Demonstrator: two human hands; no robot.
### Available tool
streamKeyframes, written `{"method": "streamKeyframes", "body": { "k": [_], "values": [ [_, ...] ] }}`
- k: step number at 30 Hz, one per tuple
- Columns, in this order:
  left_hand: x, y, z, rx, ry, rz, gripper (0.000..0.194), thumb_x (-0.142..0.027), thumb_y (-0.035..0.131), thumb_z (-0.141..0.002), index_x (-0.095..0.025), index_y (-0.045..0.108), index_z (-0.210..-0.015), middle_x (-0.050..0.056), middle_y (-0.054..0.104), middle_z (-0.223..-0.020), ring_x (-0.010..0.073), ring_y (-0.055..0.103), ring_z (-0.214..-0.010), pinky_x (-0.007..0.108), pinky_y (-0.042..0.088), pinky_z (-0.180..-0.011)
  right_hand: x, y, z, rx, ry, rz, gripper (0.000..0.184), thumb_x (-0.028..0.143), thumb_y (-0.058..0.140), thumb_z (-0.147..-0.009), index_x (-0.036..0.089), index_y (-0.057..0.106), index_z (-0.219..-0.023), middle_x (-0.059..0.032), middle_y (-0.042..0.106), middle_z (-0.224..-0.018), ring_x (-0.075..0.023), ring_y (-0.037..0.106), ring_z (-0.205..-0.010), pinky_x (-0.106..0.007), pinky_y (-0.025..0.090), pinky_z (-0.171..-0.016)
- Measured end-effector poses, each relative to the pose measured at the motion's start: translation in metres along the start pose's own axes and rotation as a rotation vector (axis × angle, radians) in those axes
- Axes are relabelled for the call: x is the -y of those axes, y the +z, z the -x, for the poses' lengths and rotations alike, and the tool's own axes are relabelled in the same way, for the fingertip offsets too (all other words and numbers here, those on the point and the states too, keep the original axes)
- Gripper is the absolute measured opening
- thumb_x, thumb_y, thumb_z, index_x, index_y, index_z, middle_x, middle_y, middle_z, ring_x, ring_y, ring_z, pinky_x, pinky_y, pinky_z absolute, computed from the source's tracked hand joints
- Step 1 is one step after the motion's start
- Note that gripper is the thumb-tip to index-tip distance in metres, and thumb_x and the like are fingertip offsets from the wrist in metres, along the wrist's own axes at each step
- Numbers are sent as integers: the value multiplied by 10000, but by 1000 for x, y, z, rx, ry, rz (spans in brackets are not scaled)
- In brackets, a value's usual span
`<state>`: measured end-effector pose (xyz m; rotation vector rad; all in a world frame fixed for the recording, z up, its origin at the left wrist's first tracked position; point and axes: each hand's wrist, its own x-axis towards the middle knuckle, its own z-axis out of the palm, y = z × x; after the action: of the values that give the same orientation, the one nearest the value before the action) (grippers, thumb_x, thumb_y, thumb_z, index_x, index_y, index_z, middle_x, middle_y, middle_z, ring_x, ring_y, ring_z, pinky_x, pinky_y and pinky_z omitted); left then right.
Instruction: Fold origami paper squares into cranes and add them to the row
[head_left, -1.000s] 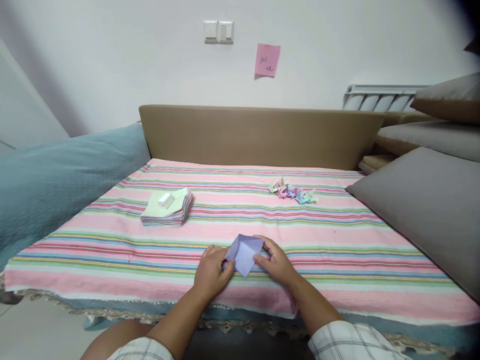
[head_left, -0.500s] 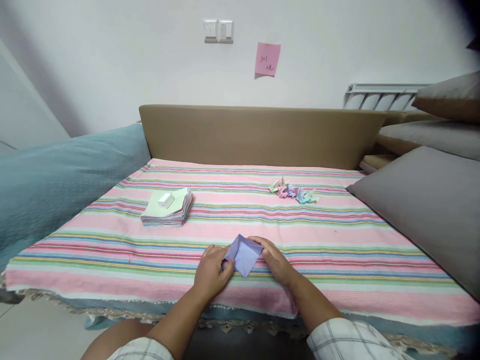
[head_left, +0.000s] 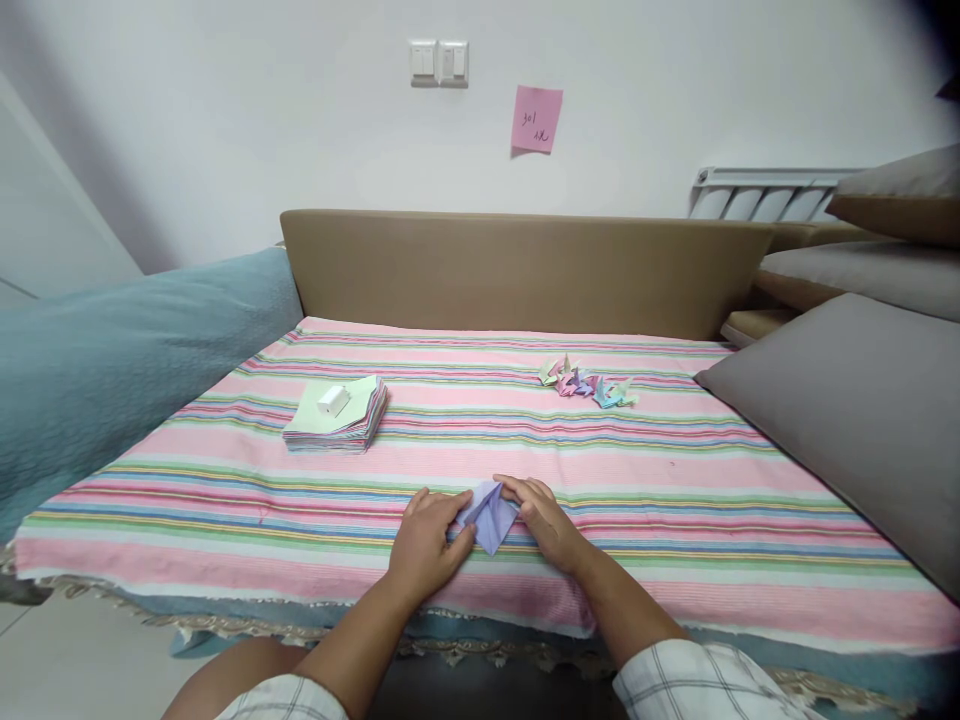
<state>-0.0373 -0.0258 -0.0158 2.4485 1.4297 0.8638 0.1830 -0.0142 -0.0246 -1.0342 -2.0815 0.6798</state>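
Observation:
A lilac sheet of folded paper lies on the striped pink cloth near its front edge. My left hand pinches the paper's left side with bent fingers. On the right side, my right hand presses down over the paper's upper flap, fingers curled together. The paper looks narrow and partly collapsed between the two hands.
A stack of pastel paper squares with a small white block on top sits at the left. Several small folded paper figures lie at the back right. Grey cushions border the right, a teal blanket the left.
The lilac paper's raised flap has been pushed down and inward, so the shape is smaller and flatter. My right hand moved left over it; my left hand barely shifted.

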Motion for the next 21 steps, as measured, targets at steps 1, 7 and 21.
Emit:
{"method": "streamKeyframes", "body": {
  "k": [1,7,21],
  "values": [
    [-1,0,0,7,5,-9,367,-332,554,-793,-225,579,-1144,57,668,-1038,217,585,-979,489,305,-1010,0,0,0,-7,6,13,665,602,92,-898,210,404,-1334,-98,580,-1197,-251,495,-1127,-483,266,-1023],
    [-6,-4,3,31,55,-60,410,-391,570,-790,-247,551,-1173,50,653,-1111,227,562,-1031,505,254,-1022,0,3,1,-52,27,48,609,574,120,-912,228,449,-1290,-78,565,-1234,-246,510,-1093,-439,342,-957],
    [-7,-2,5,60,176,-167,533,-550,647,-694,-351,557,-1179,38,605,-1137,255,513,-1068,560,165,-1028,5,5,-2,-78,35,120,349,337,321,-943,227,639,-1036,-53,639,-994,-194,532,-955,-368,390,-855]
  ]
}}
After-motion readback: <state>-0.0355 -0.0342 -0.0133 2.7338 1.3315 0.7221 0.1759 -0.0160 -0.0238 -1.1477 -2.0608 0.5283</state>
